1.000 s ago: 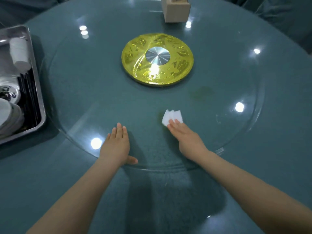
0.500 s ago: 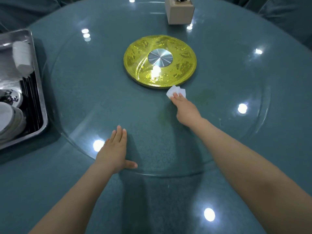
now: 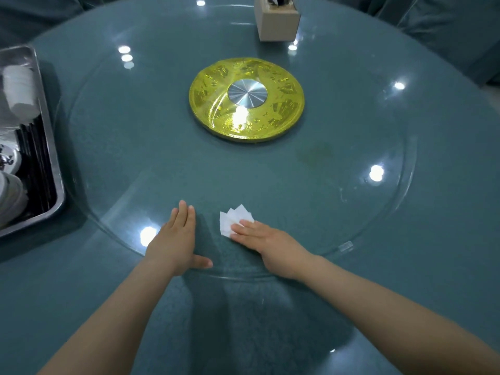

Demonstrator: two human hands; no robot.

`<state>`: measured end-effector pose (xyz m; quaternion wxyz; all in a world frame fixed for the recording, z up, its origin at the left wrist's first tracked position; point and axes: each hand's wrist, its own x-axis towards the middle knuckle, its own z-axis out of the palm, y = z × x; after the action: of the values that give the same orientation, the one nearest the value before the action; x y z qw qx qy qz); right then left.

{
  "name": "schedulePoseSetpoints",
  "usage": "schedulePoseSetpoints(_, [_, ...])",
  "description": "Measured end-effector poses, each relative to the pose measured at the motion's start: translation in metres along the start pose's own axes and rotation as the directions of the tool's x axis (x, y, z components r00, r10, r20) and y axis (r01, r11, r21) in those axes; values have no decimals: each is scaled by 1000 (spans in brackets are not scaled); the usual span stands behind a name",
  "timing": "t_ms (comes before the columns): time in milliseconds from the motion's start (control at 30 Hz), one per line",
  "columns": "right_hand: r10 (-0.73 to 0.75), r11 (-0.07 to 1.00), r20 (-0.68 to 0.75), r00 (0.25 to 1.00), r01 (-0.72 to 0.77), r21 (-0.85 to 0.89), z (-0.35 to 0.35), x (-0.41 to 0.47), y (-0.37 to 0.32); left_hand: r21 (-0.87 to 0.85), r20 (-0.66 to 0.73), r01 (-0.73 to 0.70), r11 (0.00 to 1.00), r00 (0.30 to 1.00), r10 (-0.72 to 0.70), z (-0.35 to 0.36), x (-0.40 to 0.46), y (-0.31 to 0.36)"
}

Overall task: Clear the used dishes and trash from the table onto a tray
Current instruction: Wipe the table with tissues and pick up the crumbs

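Bare hands (image 3: 176, 239) flat on glass (image 3: 297, 198)

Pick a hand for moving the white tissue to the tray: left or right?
Right hand: its straight fingers already press on the tissue, so it could probably close a grip at once. The left hand lies flat on the glass turntable, holding nothing, though it is nearer the tray.

Overhead lamps glare off the glass turntable (image 3: 351, 147); edges bend, slightly soft.

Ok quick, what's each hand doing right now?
Left hand: open, flat on the glass turntable.
Right hand: open, straight fingers pressing the white tissue.
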<state>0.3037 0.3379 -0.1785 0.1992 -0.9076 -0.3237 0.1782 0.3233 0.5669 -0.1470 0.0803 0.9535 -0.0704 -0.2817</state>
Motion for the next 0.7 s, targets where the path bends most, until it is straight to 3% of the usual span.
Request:
schedulePoseSetpoints(167, [9, 999, 11, 1000, -9, -52, -8, -36, 28, -5, 21, -12, 1000, 1000, 12, 0, 1, -3])
schedulePoseSetpoints(267, [210, 972, -71, 975, -216, -88, -22, -76, 70, 1, 28, -19, 1000, 999, 19, -1, 4, -6])
schedulePoseSetpoints(333, [415, 899, -172, 894, -432, -78, -37, -104, 105, 14, 35, -16, 1000, 999, 15, -2, 6, -10])
schedulePoseSetpoints(433, [706, 692, -259, 660, -720, 54, -60, -126, 138, 41, 51, 6, 999, 999, -8, -4, 9, -15])
schedulePoseSetpoints(500, [784, 597, -293, 547, -794, 116, -64, -120, 139, 56, 60, 24, 998, 998, -27, -5, 12, -17])
schedulePoseSetpoints(567, [806, 562, -331, 491, -811, 164, -58, -100, 123, 66, 66, 39, 997, 997, -43, -6, 14, -16])
schedulePoseSetpoints(633, [752, 639, -335, 568, -754, 156, -40, -75, 93, 71, 68, 54, 996, 996, -59, -9, 15, -17])
schedulePoseSetpoints(700, [605, 786, -293, 740, -614, 73, -17, -51, 57, 71, 68, 67, 995, 995, -72, -15, 14, -19])
